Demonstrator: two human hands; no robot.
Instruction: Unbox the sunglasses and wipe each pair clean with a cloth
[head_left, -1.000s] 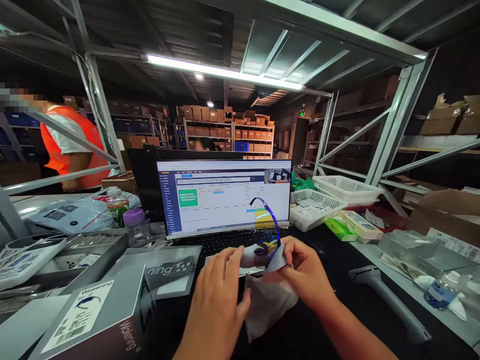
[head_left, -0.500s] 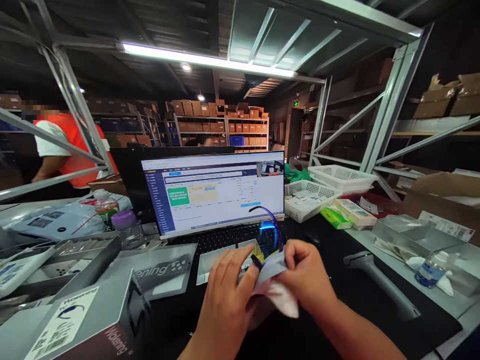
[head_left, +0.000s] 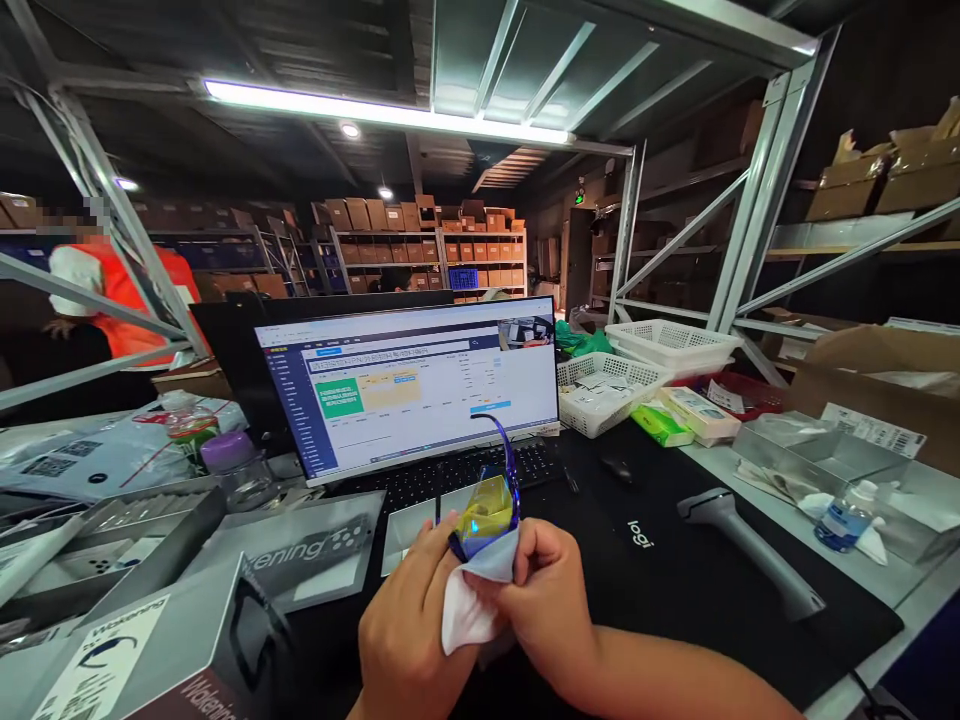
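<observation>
In front of the monitor, my two hands hold a pair of tinted glasses (head_left: 487, 508) with a blue frame, one temple arm pointing up. Their lens shines yellow. My left hand (head_left: 412, 620) is closed around the left side of the glasses. A pale cloth (head_left: 469, 612), light grey and whitish pink, wraps the lower part of them. My right hand (head_left: 551, 595) is closed, pinching the cloth against the glasses on the right. The rest of the frame is hidden under the cloth and fingers. Behind my left hand lies an open pale box (head_left: 405, 520).
A monitor (head_left: 405, 400) and keyboard (head_left: 412, 485) stand ahead. To the right lie a barcode scanner (head_left: 757, 555), a mouse (head_left: 617, 468), a small blue bottle (head_left: 846, 518) and white baskets (head_left: 600, 415). Grey boxes (head_left: 187, 620) fill the left. A person in an orange vest (head_left: 146, 290) stands behind.
Both hands have moved slightly left with the glasses and cloth. The lens now shows yellow instead of blue, and the cloth's hanging end has shifted left. The view has turned a little right.
</observation>
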